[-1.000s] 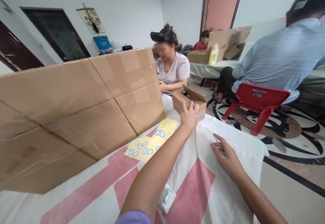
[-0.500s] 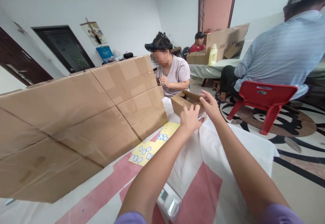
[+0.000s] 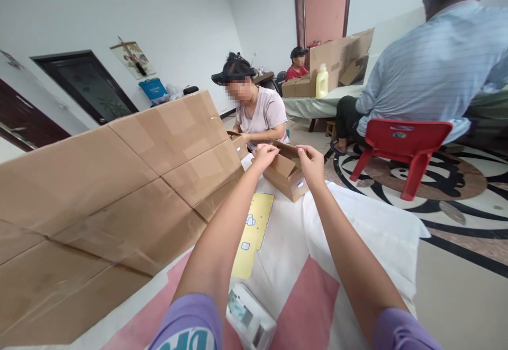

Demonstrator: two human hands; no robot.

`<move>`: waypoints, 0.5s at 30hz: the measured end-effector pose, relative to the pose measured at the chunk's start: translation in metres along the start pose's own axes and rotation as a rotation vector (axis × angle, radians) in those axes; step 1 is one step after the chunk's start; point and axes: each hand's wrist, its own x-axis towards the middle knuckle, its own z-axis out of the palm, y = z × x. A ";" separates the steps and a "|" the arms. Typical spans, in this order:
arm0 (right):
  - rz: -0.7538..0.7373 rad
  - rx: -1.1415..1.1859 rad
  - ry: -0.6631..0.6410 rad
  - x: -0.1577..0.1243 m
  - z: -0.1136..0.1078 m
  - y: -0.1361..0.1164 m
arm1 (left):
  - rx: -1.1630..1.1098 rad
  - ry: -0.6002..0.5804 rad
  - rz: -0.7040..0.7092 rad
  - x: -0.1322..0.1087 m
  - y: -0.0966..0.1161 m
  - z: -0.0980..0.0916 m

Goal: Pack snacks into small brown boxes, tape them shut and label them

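Note:
A small open cardboard box (image 3: 288, 188) rests on the cloth-covered table, its top flaps raised and a small blue-and-white label on its near end. My left hand (image 3: 265, 156) is closed at the box's far left edge, fingers pinched by a flap. On the opposite side, my right hand (image 3: 312, 164) grips the right flap between thumb and fingers. Nearer me lies a yellow sheet (image 3: 242, 262) with small white, blue-edged shapes on it, partly covered by my left forearm. A white device (image 3: 257, 321) with a small window sits between my forearms.
Stacked large cartons (image 3: 130, 196) form a wall along the left. Across the table a co-worker (image 3: 262, 111) in a light top sits by another small box (image 3: 239, 146). At right, a person (image 3: 424, 69) sits on a red chair (image 3: 407, 141). A yellow bottle (image 3: 322, 81) stands behind.
My hands have moved apart from the box's near end to its two sides, and the end's label now shows. The box appears turned. The view has shifted.

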 end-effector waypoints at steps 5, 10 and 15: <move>-0.069 -0.247 -0.128 -0.003 -0.006 -0.006 | -0.058 0.055 0.033 -0.005 -0.005 -0.008; -0.261 -0.522 -0.468 0.003 -0.019 -0.015 | -0.058 0.059 0.041 -0.007 -0.005 -0.009; -0.249 -0.521 -0.653 0.009 -0.032 -0.026 | -0.051 0.024 0.009 -0.006 0.000 0.000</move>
